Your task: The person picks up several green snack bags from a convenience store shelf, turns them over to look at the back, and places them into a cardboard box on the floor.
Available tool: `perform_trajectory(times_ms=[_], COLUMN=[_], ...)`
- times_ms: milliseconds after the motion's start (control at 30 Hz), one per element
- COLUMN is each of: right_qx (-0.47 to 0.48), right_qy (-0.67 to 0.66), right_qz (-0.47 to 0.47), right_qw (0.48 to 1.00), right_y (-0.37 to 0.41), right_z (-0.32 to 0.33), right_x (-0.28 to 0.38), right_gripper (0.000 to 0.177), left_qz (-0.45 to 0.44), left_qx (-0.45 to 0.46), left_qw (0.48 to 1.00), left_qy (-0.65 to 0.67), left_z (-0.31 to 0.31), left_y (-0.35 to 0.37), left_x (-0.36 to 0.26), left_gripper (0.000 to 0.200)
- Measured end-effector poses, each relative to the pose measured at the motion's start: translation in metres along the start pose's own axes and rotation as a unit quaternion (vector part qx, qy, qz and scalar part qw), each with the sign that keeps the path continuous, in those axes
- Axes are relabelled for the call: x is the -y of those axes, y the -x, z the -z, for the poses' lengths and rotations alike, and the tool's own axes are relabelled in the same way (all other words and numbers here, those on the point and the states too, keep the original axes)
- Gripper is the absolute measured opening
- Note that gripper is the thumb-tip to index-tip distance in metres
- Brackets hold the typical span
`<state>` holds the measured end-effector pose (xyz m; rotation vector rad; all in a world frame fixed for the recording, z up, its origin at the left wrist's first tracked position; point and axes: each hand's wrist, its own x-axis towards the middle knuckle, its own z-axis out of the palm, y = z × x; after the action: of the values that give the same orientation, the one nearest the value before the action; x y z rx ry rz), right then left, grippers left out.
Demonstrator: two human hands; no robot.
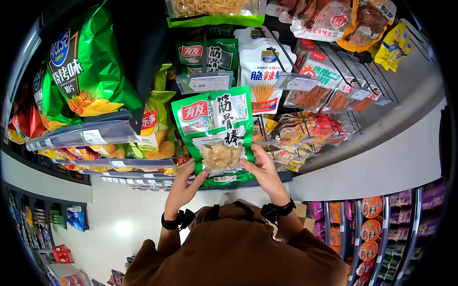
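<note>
A green snack packet point(220, 138) with a red logo, black characters and a clear window showing pale pieces is held up in front of the rack. My left hand point(185, 182) grips its lower left edge, thumb on the front. On the lower right edge my right hand point(263, 172) closes the same way, its thumb across the front. Fingers behind the packet are hidden. Just above hang similar green packets point(191, 53) behind a price tag point(205, 85) reading 7.80. Beside them is a white packet point(268, 66) with a stick snack pictured.
Large green chip bags point(90, 71) stand on a shelf at the left. Vacuum-packed meat snacks point(315, 90) hang from metal hooks at the right. Orange noodle bowls point(371, 229) fill a shelf at lower right. A cardboard box point(301, 214) and a red basket point(62, 254) are lower down.
</note>
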<state>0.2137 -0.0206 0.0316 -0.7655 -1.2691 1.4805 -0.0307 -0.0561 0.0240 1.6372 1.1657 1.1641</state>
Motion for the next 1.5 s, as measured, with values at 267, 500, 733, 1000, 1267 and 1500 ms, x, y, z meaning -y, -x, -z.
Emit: perform_trajectory(times_ms=[267,500,733,1000,1267,1500], right_qx=[0.030,0.003,-0.032,-0.135,-0.268,-0.370], right_qy=[-0.018,-0.033,-0.035,-0.014,-0.004,-0.003], right_qz=[-0.060,-0.066,-0.051,-0.032,-0.079,-0.094], right_qw=[0.998,0.997,0.998,0.990,0.960,0.924], right_y=[0.023,0.042,0.084,0.174,0.319,0.435], right_z=[0.003,0.006,0.024,0.054,0.081,0.092], right_x=[-0.012,-0.016,-0.014,0.008,0.037,0.051], right_gripper=[0.041,0.040,0.036,0.033,0.038,0.037], left_qz=[0.100,0.154,0.164,0.121,0.103,0.100], left_qx=[0.036,0.051,0.094,0.169,0.252,0.353], left_qw=[0.981,0.973,0.970,0.973,0.956,0.924], left_qy=[0.159,0.166,0.150,0.101,0.107,0.111], left_z=[-0.011,-0.023,-0.047,-0.115,-0.215,-0.295], left_y=[0.001,0.011,0.019,0.050,0.113,0.162], left_x=[0.003,0.010,-0.006,-0.038,-0.067,-0.085], left_gripper=[0.032,0.032,0.034,0.040,0.039,0.037])
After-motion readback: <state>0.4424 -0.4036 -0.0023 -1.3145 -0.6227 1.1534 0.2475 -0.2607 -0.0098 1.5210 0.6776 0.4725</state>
